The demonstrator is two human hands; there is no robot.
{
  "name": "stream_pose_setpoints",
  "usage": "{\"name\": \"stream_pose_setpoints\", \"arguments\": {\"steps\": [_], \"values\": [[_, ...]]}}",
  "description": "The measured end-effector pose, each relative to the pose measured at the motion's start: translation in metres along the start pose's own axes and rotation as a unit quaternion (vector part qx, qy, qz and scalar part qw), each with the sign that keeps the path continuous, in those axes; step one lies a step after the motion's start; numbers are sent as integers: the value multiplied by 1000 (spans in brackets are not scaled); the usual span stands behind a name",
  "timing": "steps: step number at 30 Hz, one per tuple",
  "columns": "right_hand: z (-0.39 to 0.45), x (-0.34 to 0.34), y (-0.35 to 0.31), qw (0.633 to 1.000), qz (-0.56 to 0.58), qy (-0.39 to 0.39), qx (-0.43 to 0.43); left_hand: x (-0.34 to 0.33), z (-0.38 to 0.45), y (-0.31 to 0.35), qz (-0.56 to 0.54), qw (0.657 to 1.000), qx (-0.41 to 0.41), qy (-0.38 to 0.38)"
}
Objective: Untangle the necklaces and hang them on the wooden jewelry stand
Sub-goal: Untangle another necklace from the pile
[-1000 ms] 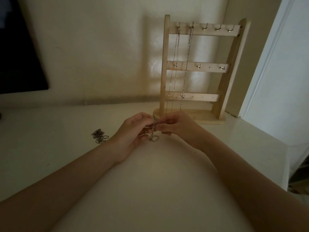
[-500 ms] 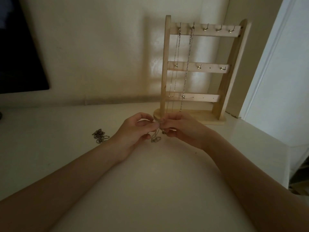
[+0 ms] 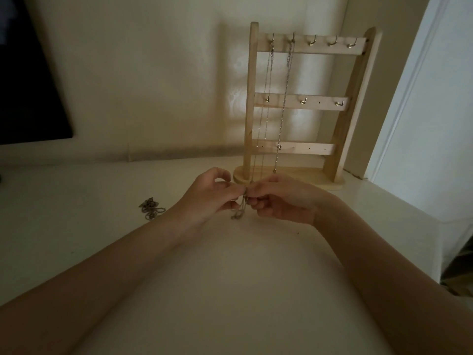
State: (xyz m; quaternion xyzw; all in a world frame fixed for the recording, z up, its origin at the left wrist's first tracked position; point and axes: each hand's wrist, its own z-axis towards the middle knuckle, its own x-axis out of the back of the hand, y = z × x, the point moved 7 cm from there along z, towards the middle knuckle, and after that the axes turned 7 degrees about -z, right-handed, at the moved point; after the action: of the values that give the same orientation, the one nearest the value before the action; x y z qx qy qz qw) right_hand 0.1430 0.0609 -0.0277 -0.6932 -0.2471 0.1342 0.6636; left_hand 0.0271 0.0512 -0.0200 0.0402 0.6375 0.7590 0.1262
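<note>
A wooden jewelry stand point(image 3: 357, 119) with three hook rails stands at the back of the white table. Two thin chains hang from its top-left hooks: one necklace point(image 3: 266, 98) on the first hook, another necklace point(image 3: 285, 90) on the second. In front of the stand's base, my left hand point(image 3: 208, 196) and my right hand point(image 3: 279, 198) meet fingertip to fingertip and both pinch a small tangled necklace point(image 3: 240, 207), whose loops dangle below the fingers to the table. A further tangled chain pile point(image 3: 151, 208) lies on the table left of my left hand.
The white table point(image 3: 204, 290) ends at a cream wall behind. A dark screen point(image 3: 28, 80) fills the upper left. A white door frame point(image 3: 414, 98) rises on the right, where the table edge drops off.
Both hands stay together in front of the stand, working the same chain. The fingers have shifted slightly and the dangling loops hang a little lower.
</note>
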Motion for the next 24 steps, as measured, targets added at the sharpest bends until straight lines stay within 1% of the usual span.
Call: {"name": "stream_pose_setpoints", "arguments": {"steps": [3,5,6,7,9,11,13,15,17,21,22,23,24], "values": [[-3,-1,-4,999,37,-24,3,-7,-1,8,-7,999,-19,-44],[-2,-1,-2,999,32,-26,-2,-8,-1,9,12,998,-23,-55],[-2,0,-1,1000,16,-20,-6,-7,-1,9,59,996,-36,-57],[-1,2,1,1000,-7,-10,-9,-6,-1,11,135,987,-62,-57],[1,5,3,999,-43,13,-7,-8,-3,13,267,954,-119,-59],[3,5,2,998,-48,32,8,-11,-7,16,335,926,-165,-55],[5,7,1,997,-45,55,27,-14,-10,19,376,904,-197,-47],[5,8,-1,996,-49,68,41,-15,-11,21,394,893,-213,-38],[6,7,-3,996,-48,60,49,-15,-12,24,395,889,-228,-28],[4,7,-1,998,-55,31,20,-21,-17,24,418,873,-250,-32],[3,7,0,998,-64,25,11,-20,-16,22,412,877,-243,-32],[2,7,0,997,-70,22,7,-18,-15,21,389,893,-226,-25],[1,6,-1,997,-70,20,9,-15,-11,19,348,917,-196,-12]]}}
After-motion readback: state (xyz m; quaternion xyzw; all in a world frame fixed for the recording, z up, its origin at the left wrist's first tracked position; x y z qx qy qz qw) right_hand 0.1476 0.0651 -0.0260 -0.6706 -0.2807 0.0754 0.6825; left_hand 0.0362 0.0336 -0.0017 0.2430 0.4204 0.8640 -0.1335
